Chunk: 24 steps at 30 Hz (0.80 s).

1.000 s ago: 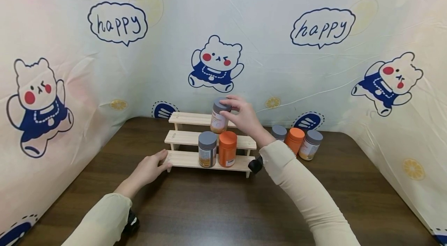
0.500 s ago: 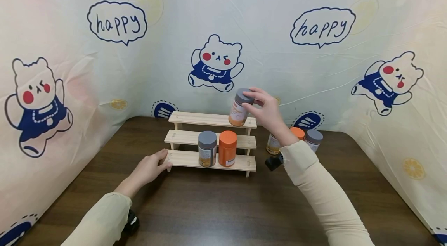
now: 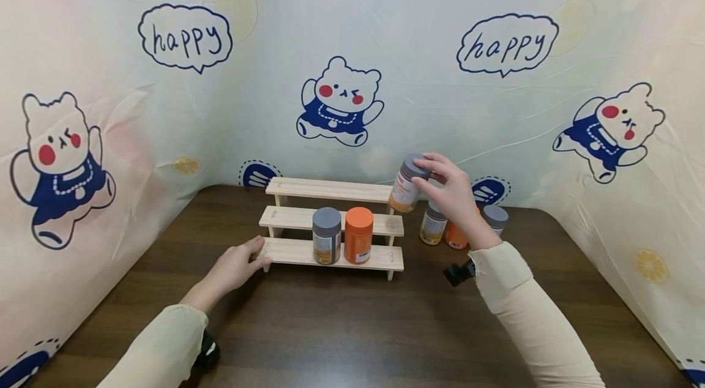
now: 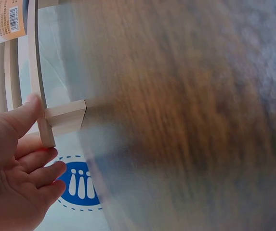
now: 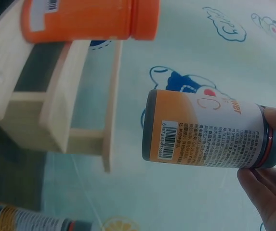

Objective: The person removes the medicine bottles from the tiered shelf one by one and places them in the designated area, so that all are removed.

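Note:
My right hand (image 3: 448, 192) pinches a grey-lidded supplement jar (image 3: 404, 193) by its lid. The jar hangs slightly tilted in the air at the right end of the top step. In the right wrist view the label and barcode of this jar (image 5: 203, 130) show. My left hand (image 3: 235, 264) grips the left end of the three-step wooden display rack (image 3: 292, 249), thumb above the front board and fingers beneath it. On the front step stand a grey-lidded jar (image 3: 327, 238) and an orange jar (image 3: 359, 236), side by side.
Right of the rack, on the dark wooden table (image 3: 341, 327), stand a grey-lidded jar (image 3: 432, 229), an orange jar (image 3: 456, 236) and another grey-lidded jar (image 3: 496, 215), partly hidden by my right arm. A printed cloth (image 3: 418, 27) hangs behind the table.
My right hand has carried the grey-lidded jar rightward from above the rack's middle, rising and then lowering, to its right end. My left hand has stayed in place.

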{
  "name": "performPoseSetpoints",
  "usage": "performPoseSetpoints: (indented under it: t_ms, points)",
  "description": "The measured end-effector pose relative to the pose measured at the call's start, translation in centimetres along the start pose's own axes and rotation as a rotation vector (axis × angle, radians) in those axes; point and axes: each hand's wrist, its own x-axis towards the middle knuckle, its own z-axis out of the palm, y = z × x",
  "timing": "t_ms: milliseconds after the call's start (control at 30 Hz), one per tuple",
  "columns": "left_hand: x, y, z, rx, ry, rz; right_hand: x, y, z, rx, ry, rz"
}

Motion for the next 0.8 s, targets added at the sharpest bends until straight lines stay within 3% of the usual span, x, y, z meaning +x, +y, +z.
performPoseSetpoints:
  t_ms: [400, 800]
  points:
    - [0.0, -0.1, 0.0, 0.002, -0.006, 0.006, -2.7, 2.4, -1.9, -0.081, 0.035, 0.029]
    - [-0.1, 0.1, 0.1, -0.003, -0.020, -0.011, -5.3, 5.7, -2.3, -0.096, 0.026, 0.086]
